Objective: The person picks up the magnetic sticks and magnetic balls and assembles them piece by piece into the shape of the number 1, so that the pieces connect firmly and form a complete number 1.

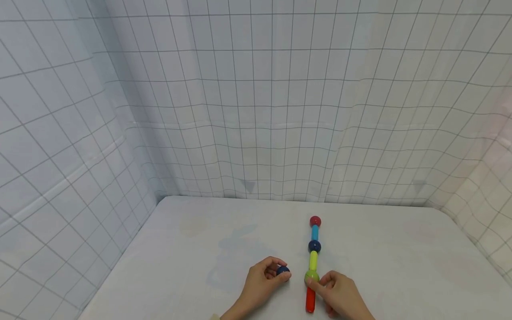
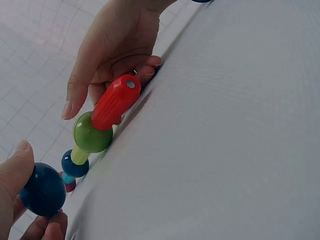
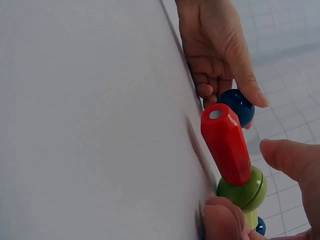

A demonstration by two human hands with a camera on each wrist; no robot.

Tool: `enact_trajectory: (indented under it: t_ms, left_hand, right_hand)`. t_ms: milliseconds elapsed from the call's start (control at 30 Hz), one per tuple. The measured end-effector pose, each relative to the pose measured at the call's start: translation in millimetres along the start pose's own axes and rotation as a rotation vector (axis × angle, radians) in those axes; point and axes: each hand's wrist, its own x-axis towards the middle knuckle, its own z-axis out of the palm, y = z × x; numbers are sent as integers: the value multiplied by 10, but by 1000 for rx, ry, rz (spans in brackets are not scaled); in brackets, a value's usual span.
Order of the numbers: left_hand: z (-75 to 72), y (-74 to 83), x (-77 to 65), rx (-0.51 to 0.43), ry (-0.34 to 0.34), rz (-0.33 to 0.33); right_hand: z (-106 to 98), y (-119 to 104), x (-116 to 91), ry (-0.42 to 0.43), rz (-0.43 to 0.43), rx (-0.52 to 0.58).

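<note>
A straight chain of toy balls and rods lies on the table. From its far end come a red ball [image 1: 315,221], a light blue rod [image 1: 314,232], a dark blue ball [image 1: 314,246], a yellow-green rod [image 1: 313,260], a green ball [image 1: 311,277] and a red rod [image 1: 310,300]. My left hand [image 1: 262,280] pinches a separate dark blue ball [image 2: 44,190], left of the chain. Beside the green ball is my right hand [image 1: 340,293]. Its thumb [image 3: 287,157] stands apart from that ball in the right wrist view. A metal disc shows in the red rod's near end.
The white table [image 1: 192,249] has a back edge beyond the chain. White grid-lined curtains [image 1: 256,102] hang behind it and at both sides. A dark blue thing [image 2: 202,1] is cut off at the left wrist view's top edge.
</note>
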Motion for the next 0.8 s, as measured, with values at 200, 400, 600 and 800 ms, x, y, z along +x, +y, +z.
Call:
enact_trajectory:
  t_ms: [200,400,600,800]
  left_hand:
    - [-2,-6,-5,-16,-7,-2]
    - [0,-22,-18,-15,-12,-18]
    - [1,-29,-43,-25,-18,-26]
    - [13,-15,-60,-41,-30,-45]
  right_hand:
    - [34,-14,-47,-7,-21,-58]
    - [61,6,-59,-7,-83,-110]
    - [78,20,-56,-11,-113,-115]
    - [87,33,-53,-7,-128,-116]
